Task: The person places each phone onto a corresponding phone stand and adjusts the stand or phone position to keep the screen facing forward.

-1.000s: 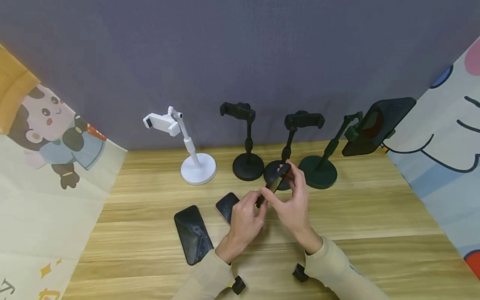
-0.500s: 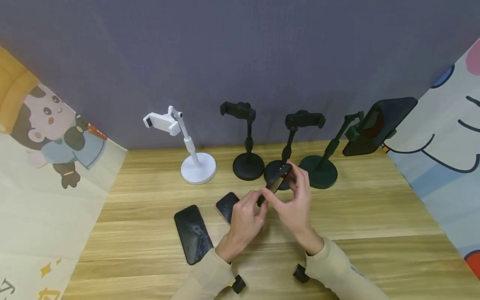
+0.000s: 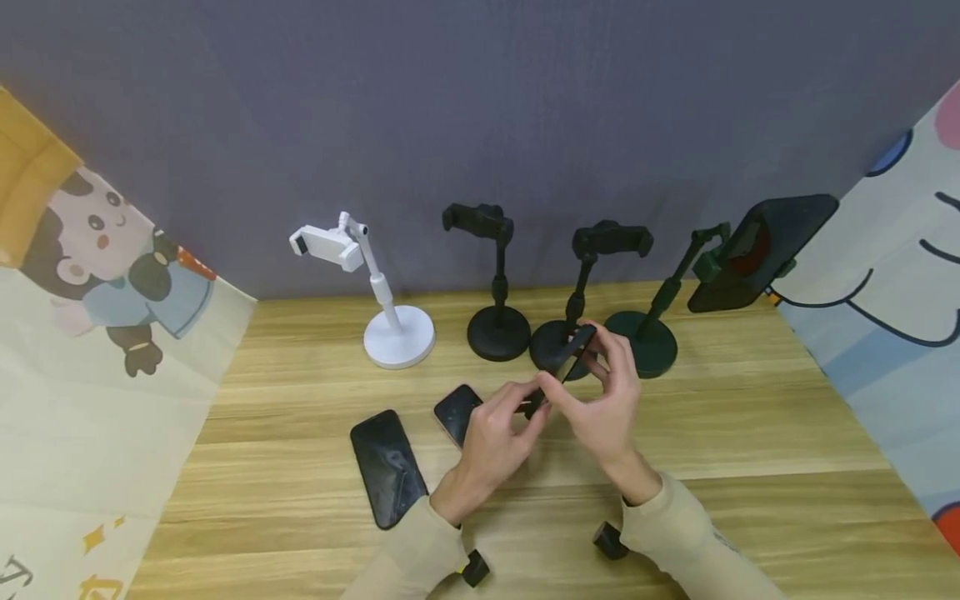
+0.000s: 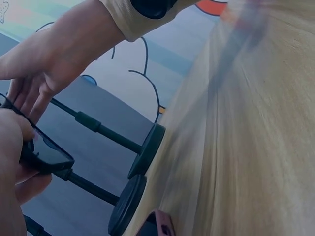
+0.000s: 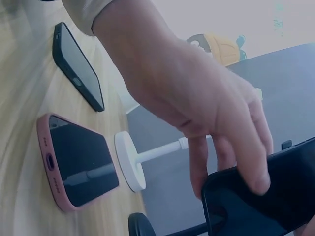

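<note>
Both hands hold one black phone (image 3: 576,353) tilted above the table, in front of a black stand (image 3: 550,343). The left hand (image 3: 497,433) pinches its lower left end; the right hand (image 3: 606,404) grips the upper right end, thumb on the near side. In the right wrist view, the left hand (image 5: 197,88) has its thumb on the dark screen of the phone (image 5: 261,196) and fingers behind it. The left wrist view shows the phone (image 4: 49,152) between the hands. A pink-edged phone (image 3: 456,410) lies left of the left hand.
A larger black phone (image 3: 387,467) lies at the left on the wooden table (image 3: 262,433). Along the back stand a white stand (image 3: 398,337), another black stand (image 3: 498,333) and a green stand (image 3: 652,354) bearing a dark phone (image 3: 795,242). Behind is a grey wall (image 3: 450,108).
Both hands and the held phone have shifted slightly to the right, the right hand more than the left. Their hold on the phone looks much the same.
</note>
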`<state>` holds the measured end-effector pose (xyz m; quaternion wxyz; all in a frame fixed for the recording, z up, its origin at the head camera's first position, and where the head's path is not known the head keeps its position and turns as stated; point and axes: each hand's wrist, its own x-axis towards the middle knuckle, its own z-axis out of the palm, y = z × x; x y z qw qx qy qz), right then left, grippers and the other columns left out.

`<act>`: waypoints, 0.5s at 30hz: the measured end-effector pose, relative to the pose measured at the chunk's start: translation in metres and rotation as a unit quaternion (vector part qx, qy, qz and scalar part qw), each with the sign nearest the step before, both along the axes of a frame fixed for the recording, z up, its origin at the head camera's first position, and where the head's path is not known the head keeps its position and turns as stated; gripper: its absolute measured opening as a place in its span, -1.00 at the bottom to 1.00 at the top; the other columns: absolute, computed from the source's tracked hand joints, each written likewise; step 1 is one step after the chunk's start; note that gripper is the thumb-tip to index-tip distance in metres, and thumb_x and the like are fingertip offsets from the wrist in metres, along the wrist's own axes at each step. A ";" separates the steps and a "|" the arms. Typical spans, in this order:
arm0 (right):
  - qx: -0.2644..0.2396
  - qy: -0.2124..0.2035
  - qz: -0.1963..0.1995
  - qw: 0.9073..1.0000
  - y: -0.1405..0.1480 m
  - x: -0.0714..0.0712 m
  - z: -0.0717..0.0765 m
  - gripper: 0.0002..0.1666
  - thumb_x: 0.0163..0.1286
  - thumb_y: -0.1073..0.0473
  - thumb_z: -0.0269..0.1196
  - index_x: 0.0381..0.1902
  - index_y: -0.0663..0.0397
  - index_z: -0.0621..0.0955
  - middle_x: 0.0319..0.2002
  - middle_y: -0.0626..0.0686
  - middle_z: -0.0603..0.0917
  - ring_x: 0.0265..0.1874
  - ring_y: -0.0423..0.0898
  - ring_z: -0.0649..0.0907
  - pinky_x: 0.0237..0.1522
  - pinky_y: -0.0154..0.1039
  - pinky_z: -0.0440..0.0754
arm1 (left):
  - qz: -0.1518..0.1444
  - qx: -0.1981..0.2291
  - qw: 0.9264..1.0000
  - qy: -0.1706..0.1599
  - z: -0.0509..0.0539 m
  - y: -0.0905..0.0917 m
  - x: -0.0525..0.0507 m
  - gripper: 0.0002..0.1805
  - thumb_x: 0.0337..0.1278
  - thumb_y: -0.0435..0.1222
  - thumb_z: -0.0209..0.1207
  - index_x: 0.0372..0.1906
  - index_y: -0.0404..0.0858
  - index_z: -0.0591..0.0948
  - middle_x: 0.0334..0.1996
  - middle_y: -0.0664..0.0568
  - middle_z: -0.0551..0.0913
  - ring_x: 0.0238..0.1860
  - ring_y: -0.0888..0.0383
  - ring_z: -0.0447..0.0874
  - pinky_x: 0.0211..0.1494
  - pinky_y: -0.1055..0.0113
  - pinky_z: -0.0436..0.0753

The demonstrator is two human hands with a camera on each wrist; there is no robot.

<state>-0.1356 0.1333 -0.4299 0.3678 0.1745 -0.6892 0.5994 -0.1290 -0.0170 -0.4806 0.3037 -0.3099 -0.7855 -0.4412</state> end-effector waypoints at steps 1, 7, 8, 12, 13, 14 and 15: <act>-0.002 0.001 0.000 1.000 0.002 0.000 0.001 -0.06 0.20 -0.15 0.54 0.31 0.41 0.53 0.06 0.02 0.56 -0.01 -0.09 0.62 0.09 -0.37 0.68 | -0.011 0.004 1.000 0.000 0.000 0.000 0.000 -0.69 0.17 -0.44 0.39 0.03 -0.32 0.69 -0.17 -0.08 0.77 -0.23 0.15 0.82 -0.13 0.47 0.74; -0.015 0.009 0.005 1.000 0.010 -0.002 0.006 -0.11 0.23 -0.05 0.54 0.36 0.36 0.50 0.08 0.02 0.57 0.04 -0.06 0.65 0.12 -0.37 0.66 | -0.060 0.022 0.998 -0.008 0.006 -0.003 0.000 -0.77 0.31 -0.39 0.30 0.02 -0.31 0.70 -0.14 -0.07 0.78 -0.17 0.16 0.82 -0.11 0.52 0.72; -0.017 0.011 0.007 1.000 0.012 -0.002 0.007 -0.11 0.23 -0.04 0.54 0.36 0.36 0.50 0.08 0.05 0.57 0.04 -0.06 0.65 0.12 -0.37 0.67 | -0.065 0.023 0.998 -0.010 0.007 -0.004 0.000 -0.79 0.32 -0.38 0.29 0.01 -0.30 0.70 -0.14 -0.06 0.78 -0.17 0.17 0.82 -0.12 0.51 0.73; -0.022 0.016 0.006 1.000 0.016 -0.002 0.008 -0.09 0.22 -0.05 0.55 0.35 0.39 0.50 0.08 0.14 0.57 0.03 -0.06 0.66 0.11 -0.35 0.67 | -0.070 0.024 0.997 -0.008 0.014 -0.006 0.000 -0.81 0.31 -0.41 0.28 -0.02 -0.31 0.71 -0.16 -0.06 0.78 -0.19 0.18 0.82 -0.15 0.46 0.75; -0.023 0.015 0.007 1.000 0.017 -0.002 0.008 -0.09 0.22 -0.05 0.55 0.35 0.39 0.50 0.09 0.16 0.56 0.04 -0.06 0.66 0.12 -0.35 0.68 | -0.069 0.023 0.997 -0.005 0.015 -0.006 -0.001 -0.81 0.30 -0.42 0.28 -0.02 -0.31 0.71 -0.16 -0.07 0.78 -0.21 0.19 0.82 -0.15 0.46 0.75; -0.023 0.016 0.007 1.000 0.018 -0.002 0.008 -0.10 0.22 -0.04 0.55 0.34 0.39 0.50 0.08 0.18 0.56 0.04 -0.06 0.66 0.11 -0.35 0.68 | -0.068 0.022 0.997 -0.001 0.017 -0.007 -0.002 -0.80 0.28 -0.44 0.28 -0.03 -0.32 0.71 -0.17 -0.08 0.79 -0.22 0.19 0.82 -0.16 0.47 0.75; -0.025 0.017 0.007 1.000 0.019 -0.002 0.008 -0.10 0.22 -0.02 0.56 0.34 0.39 0.50 0.08 0.19 0.56 0.04 -0.05 0.67 0.11 -0.35 0.68 | -0.066 0.020 0.998 0.003 0.018 -0.007 -0.003 -0.80 0.27 -0.45 0.27 -0.03 -0.32 0.71 -0.17 -0.08 0.79 -0.23 0.19 0.81 -0.15 0.47 0.75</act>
